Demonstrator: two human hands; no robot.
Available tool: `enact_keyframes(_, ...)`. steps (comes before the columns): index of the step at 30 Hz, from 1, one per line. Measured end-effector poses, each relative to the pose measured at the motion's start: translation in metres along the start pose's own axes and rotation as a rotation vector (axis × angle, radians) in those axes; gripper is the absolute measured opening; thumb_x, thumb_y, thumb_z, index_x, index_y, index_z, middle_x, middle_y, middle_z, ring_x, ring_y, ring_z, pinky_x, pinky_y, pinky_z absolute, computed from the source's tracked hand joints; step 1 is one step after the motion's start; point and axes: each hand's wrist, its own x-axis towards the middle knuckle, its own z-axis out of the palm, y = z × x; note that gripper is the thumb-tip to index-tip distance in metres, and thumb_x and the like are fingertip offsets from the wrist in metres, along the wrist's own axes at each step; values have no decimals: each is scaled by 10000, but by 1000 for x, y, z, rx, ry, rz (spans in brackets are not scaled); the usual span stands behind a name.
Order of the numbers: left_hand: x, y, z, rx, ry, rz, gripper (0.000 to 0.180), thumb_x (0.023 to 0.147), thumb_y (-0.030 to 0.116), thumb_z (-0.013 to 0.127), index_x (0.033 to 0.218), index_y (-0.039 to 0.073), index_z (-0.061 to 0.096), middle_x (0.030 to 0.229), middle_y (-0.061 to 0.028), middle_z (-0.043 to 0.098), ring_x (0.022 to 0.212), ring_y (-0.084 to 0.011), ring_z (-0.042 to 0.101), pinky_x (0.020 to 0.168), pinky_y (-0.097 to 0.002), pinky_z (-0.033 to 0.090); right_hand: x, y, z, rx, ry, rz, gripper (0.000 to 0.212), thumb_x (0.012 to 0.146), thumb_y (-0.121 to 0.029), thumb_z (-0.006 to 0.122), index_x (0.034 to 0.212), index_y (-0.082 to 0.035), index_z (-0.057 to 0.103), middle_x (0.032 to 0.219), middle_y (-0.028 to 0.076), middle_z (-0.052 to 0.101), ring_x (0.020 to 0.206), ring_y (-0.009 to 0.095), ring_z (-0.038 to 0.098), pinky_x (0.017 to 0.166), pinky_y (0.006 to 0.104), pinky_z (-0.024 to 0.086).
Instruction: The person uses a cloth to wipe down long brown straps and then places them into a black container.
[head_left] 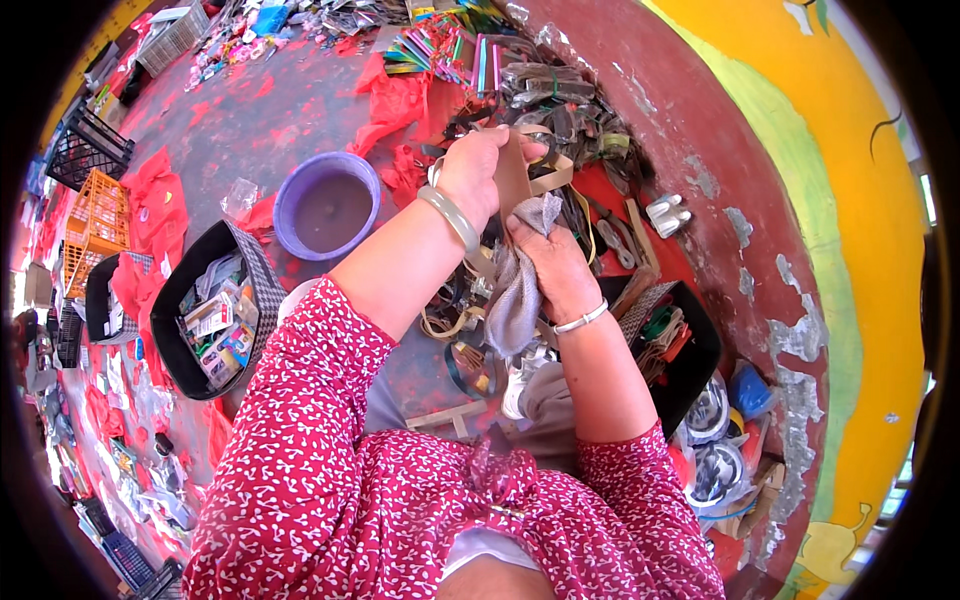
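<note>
My left hand (472,172) is closed round a wide brown strap that looks like a belt (513,172), raised in front of me. Below and to its right, my right hand (553,268) grips a bunched grey cloth (512,300). One end of the cloth sticks up over the fingers against the strap's lower part, and the rest hangs down. A tan belt (552,178) loops just behind the strap. More belts and straps lie in a tangle under both hands, partly hidden by them.
A purple basin (284,200) of murky water stands left of my arms. Beyond it is a black box (168,345) of packaged goods. At right, another dark box (700,345) sits near the peeling red wall (690,130). Colourful sticks (430,52) and piled belts (560,88) lie ahead.
</note>
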Motion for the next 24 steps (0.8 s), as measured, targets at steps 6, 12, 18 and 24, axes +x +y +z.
enact_keyframes(6, 8, 26, -14, -285, -255, 128, 294, 922, 189, 308, 942, -55, 471, 874, -204, 585, 861, -313, 562, 780, -389, 453, 0, 5, -32, 98, 109, 56, 475, 830, -381, 550, 1005, 59, 518, 900, 97, 593, 814, 151, 574, 720, 275, 460)
enact_keyframes(12, -8, 47, -12, -335, -295, 110, 411, 937, 265, 241, 1054, -78, 434, 1025, -241, 539, 1000, -358, 502, 885, -418, 410, 12, -18, -89, 264, 95, -160, 497, 871, -387, 463, 1101, 53, 454, 1111, 167, 528, 976, 267, 551, 862, 381, 435)
enact_keyframes(18, -11, 32, -18, -167, -440, -19, 708, 882, 550, 117, 1156, -35, 408, 1153, -243, 490, 1088, -329, 459, 855, -378, 385, 0, -45, -61, 141, 209, -680, 548, 887, -392, 422, 1187, 66, 403, 1173, 175, 486, 1061, 273, 499, 934, 374, 372)
enact_keyframes(24, -43, -1, 3, -154, -500, -191, 647, 870, 570, 237, 1163, 35, 454, 1145, -154, 508, 1058, -272, 486, 884, -406, 397, -4, -10, 0, -323, -43, -784, 491, 836, -350, 503, 1224, -58, 430, 1252, 88, 446, 1196, 257, 377, 986, 393, 257)
